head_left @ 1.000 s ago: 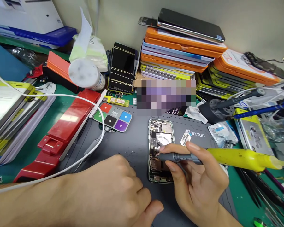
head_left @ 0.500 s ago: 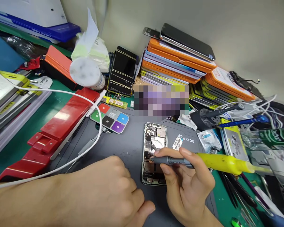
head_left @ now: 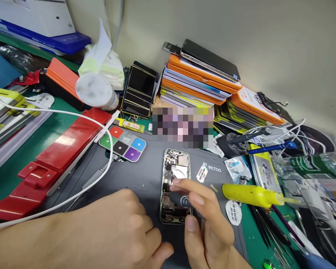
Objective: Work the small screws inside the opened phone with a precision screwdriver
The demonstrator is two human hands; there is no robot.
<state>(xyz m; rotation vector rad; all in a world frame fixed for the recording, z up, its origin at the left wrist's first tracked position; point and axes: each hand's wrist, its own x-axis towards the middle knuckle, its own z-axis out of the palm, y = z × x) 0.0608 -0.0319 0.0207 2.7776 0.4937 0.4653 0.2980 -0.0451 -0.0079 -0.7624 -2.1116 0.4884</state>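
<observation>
An opened phone (head_left: 176, 164) with its inner parts bare lies on the dark grey work mat (head_left: 145, 175). My right hand (head_left: 207, 224) pinches a grey screwdriver (head_left: 182, 200), now stood nearly on end with its tip down in the phone's middle. My left hand (head_left: 120, 228) rests curled in a loose fist on the mat, left of the phone, with nothing visible in it.
A yellow tube (head_left: 252, 194) lies right of the phone. A red case (head_left: 58, 149), a white cable (head_left: 81, 119) and a coloured screw tray (head_left: 122, 144) sit to the left. Stacked orange and yellow boxes (head_left: 201, 82) with phones on top stand behind. Tweezers and tools crowd the right edge.
My right hand has swung the screwdriver from lying sideways to standing nearly upright over the phone. The view has shifted right and down. My left hand stays put.
</observation>
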